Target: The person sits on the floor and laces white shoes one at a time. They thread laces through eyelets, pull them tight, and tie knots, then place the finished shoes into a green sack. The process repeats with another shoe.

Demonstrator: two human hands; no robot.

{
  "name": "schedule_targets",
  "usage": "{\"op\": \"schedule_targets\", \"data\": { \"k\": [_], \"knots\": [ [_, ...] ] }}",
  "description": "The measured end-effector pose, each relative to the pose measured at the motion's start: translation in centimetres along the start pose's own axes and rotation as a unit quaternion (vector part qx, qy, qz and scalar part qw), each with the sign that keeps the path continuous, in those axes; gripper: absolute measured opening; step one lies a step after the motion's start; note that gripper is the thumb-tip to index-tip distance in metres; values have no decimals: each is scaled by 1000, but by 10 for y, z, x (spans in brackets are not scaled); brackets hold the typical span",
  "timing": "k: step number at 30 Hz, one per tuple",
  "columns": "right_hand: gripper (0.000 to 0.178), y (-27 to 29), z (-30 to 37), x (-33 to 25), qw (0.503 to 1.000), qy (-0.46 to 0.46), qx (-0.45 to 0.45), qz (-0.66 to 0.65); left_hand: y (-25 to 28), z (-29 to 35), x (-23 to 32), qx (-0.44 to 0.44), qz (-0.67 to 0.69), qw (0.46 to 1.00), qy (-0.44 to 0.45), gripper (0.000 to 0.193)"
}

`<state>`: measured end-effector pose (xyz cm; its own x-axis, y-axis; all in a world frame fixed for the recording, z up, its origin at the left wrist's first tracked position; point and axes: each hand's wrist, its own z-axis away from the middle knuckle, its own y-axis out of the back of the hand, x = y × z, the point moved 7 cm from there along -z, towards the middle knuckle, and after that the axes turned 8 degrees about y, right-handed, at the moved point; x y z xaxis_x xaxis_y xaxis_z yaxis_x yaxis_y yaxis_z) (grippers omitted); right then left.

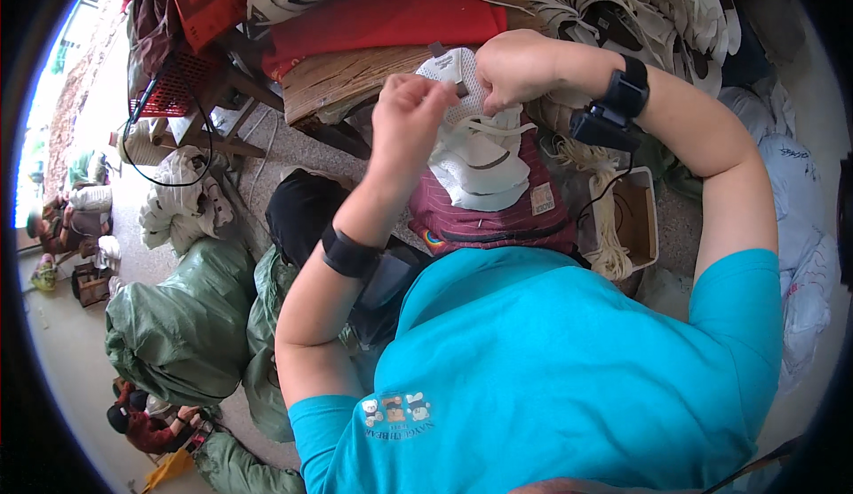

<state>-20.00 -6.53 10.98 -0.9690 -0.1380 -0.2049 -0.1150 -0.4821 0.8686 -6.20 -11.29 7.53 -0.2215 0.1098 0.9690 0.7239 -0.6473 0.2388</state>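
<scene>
Since the left grip [435,94] pinches closed, on what I cannot tell, while the right grip [494,85] clasps the white shoe piece [468,110] between them, uneven tugging could distort its mesh.

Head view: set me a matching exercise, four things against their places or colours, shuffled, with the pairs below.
1. white mesh piece
2. red cloth
3. short-sleeved shirt
4. pale cord bundle

A. on the wooden table
B. at the open bin
C. at the right hand
D. turquoise

Pairs: 1-C, 2-A, 3-D, 4-B
</scene>
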Motion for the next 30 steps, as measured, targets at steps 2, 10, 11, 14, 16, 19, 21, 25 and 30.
{"op": "schedule_targets", "data": {
  "k": [2, 10, 11, 14, 16, 19, 21, 25, 30],
  "knots": [
    [30, 0, -2, 5, 1000, 0, 9, -24, -6, 8, 14, 47, -130, 977, -163, 16],
    [36, -10, 14, 17, 980, 25, 191, -54, -21, 16, 24, 29, -236, 919, -316, 9],
    [36, -14, 15, 20, 982, 18, 183, -52, -24, 17, 23, 19, -263, 907, -329, 10],
    [35, -18, 15, 18, 989, 15, 145, -38, -23, 12, 21, 26, -267, 913, -308, 11],
    [33, -20, 12, 15, 994, 2, 106, -40, -22, 7, 17, 19, -257, 925, -278, 12],
    [29, -24, 10, 15, 995, -22, 74, -68, -20, 0, 12, 18, -218, 947, -234, 13],
    [27, -27, 12, 19, 989, -11, 114, -92, -20, -1, 9, 20, -190, 956, -223, 13],
    [22, -26, 22, 22, 909, -56, 186, -368, -15, 0, 7, 15, -136, 969, -204, 11],
    [18, 38, 55, -24, 771, 146, 291, -547, 17, 16, 58, -1, 166, 971, -170, 4]
  ]
}}
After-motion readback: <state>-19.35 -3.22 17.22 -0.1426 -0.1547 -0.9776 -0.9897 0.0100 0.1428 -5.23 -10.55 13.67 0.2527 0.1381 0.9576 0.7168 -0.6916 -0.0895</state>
